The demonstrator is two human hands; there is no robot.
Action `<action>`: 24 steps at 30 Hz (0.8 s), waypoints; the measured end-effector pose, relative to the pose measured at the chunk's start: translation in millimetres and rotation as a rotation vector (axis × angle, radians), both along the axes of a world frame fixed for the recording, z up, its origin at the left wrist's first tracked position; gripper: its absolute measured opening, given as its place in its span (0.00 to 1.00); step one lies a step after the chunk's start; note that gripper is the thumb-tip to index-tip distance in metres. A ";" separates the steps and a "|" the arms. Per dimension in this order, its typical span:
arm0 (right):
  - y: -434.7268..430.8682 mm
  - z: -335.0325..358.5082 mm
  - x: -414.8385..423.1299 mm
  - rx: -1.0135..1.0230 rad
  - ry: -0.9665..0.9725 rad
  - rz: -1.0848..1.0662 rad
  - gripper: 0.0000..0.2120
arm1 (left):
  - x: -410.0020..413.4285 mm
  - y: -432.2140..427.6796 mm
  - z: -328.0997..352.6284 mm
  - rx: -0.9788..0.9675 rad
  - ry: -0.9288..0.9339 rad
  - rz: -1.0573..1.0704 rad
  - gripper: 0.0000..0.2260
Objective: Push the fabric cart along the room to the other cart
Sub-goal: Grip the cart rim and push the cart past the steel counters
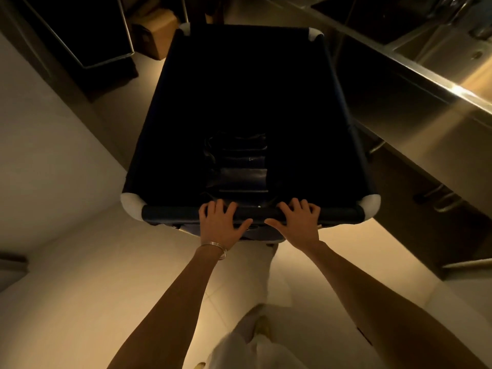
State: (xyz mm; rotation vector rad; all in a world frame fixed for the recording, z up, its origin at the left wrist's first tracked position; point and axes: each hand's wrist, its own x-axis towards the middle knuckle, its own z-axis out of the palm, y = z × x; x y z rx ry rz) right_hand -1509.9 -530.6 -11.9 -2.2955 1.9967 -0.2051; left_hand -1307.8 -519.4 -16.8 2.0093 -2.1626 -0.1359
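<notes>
A dark fabric cart (343, 123) with white corner pieces fills the middle of the view, straight ahead of me. Its inside is deep in shadow, with folded dark cloth (237, 166) lying near the close wall. My left hand (221, 222) and my right hand (298, 222) both rest on the padded near rim, fingers curled over the top and thumbs underneath. A thin bangle circles my left wrist. Another dark cart with a metal-edged rim (87, 46) stands ahead at the upper left.
A long stainless steel counter (426, 83) runs along the right, close to the cart's right side. A cardboard box (154, 35) sits on the floor ahead, between the two carts. A pale wall borders the left. The floor is light tile (80, 288).
</notes>
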 end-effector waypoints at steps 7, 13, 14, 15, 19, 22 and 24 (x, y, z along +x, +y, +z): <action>-80.3 6.0 -25.1 0.083 0.024 0.107 0.45 | -22.2 -52.5 2.1 0.056 0.006 0.054 0.24; -158.0 8.2 -34.4 0.115 0.060 0.195 0.46 | -32.9 -107.4 2.7 0.085 -0.007 0.108 0.24; -171.5 7.9 -34.4 0.106 0.042 0.207 0.47 | -33.5 -117.6 3.1 0.076 -0.007 0.115 0.24; -185.4 7.7 -33.7 0.108 0.030 0.219 0.47 | -33.4 -128.4 2.9 0.077 -0.010 0.123 0.24; -244.9 5.7 -28.5 0.144 0.064 0.276 0.45 | -30.8 -173.9 0.8 0.062 -0.024 0.176 0.23; -288.7 10.0 -20.9 0.169 0.083 0.311 0.41 | -28.5 -209.7 -0.3 0.023 -0.035 0.222 0.20; -315.6 13.9 -14.7 0.170 0.084 0.337 0.40 | -25.5 -233.2 -1.7 0.004 -0.037 0.250 0.19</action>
